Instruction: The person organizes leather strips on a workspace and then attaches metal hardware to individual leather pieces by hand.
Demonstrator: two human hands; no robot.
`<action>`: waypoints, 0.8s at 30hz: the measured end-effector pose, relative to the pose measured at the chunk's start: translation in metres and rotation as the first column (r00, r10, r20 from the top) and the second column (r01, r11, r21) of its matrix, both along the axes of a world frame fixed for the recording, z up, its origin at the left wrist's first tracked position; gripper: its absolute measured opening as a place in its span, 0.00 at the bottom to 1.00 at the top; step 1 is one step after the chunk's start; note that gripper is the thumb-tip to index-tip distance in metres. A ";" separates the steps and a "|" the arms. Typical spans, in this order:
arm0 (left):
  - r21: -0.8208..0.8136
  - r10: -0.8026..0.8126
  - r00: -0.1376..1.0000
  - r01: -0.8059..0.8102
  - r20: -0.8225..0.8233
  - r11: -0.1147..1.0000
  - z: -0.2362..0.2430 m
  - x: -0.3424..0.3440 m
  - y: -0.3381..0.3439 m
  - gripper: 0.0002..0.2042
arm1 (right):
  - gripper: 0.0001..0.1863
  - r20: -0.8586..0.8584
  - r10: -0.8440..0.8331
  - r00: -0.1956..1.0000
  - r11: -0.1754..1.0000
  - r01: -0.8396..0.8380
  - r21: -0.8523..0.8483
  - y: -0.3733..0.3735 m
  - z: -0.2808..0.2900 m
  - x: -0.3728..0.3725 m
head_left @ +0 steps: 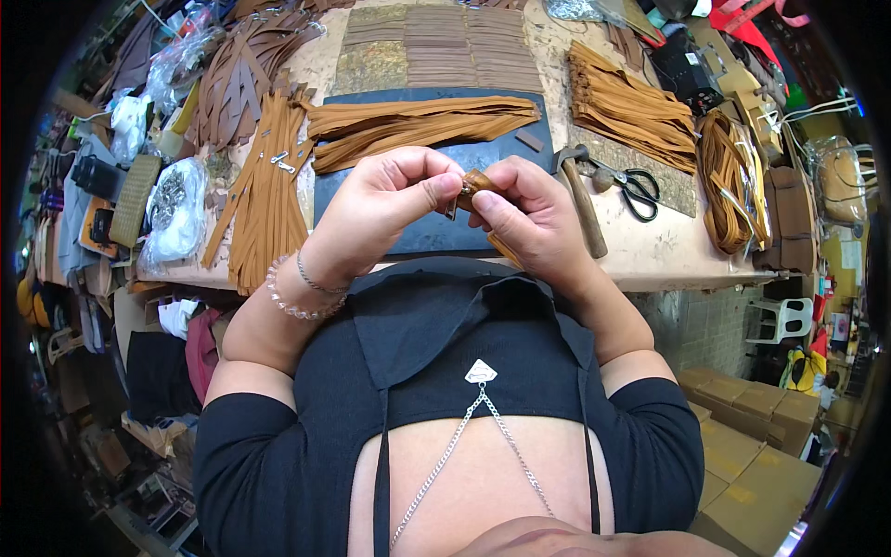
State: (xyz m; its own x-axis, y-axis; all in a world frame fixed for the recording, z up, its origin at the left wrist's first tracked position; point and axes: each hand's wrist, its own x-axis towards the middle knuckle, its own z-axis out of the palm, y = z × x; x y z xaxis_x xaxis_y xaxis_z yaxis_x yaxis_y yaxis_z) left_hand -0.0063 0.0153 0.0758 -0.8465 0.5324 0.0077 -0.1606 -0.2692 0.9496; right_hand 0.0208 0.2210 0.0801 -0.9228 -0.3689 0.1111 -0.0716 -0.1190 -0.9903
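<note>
Pinching curled brown tape (477,180) w/ R hand (531,218), closed thumb-to-finger; pinching metal bit (452,212) beside it w/ L hand (399,190), can't tell exact contact. Holding both btwn hands, above dark mat (432,234). Prob. best: keep tape edges flat, untwisted; ease metal bit w/ small, even pressure; don't force.

A zipper bundle (418,113) lies on the mat (418,237), left of hammer (588,212) and scissors (640,193).
</note>
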 end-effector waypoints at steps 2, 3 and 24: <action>0.037 0.027 1.000 -0.027 0.009 0.999 0.001 0.002 0.002 0.08 | 0.06 -0.008 -0.002 1.000 1.000 0.002 -0.024 0.001 -0.001 0.000; 0.037 0.027 1.000 -0.027 0.010 0.999 0.001 0.002 0.002 0.08 | 0.06 -0.008 -0.001 1.000 1.000 0.001 -0.024 0.001 -0.002 0.000; -0.291 0.098 0.603 -0.513 -0.792 0.808 0.012 0.012 0.008 0.05 | 0.04 -0.539 -0.025 0.842 0.894 0.260 0.365 0.002 -0.005 -0.006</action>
